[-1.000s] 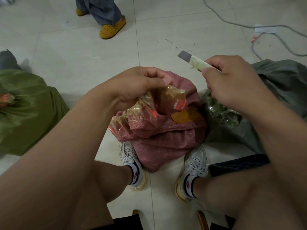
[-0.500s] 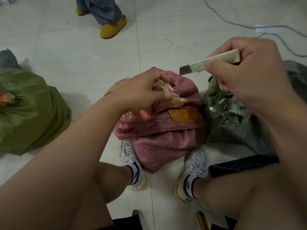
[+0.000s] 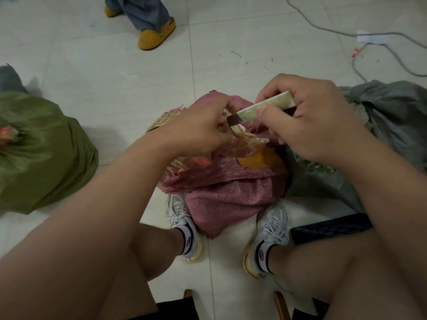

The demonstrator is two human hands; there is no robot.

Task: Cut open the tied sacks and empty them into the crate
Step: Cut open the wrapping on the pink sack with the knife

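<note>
Pale tiled floor (image 3: 115, 77), seen from above between bare knees. Pink sack (image 3: 226, 188) upright between white sneakers. Left hand (image 3: 194, 132) pinching the bunched, taped neck (image 3: 249, 142). Right hand (image 3: 307, 125) wrapped around a box cutter (image 3: 261, 110), blade nearly touching left fingertips. Likely slip: cut fingers. Dark crate edge (image 3: 330, 228) near the right foot.

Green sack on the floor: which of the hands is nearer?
Left. The left hand grips the pink sack's taped neck, toward the green sack; the right hand, holding the knife, is farther.
</note>
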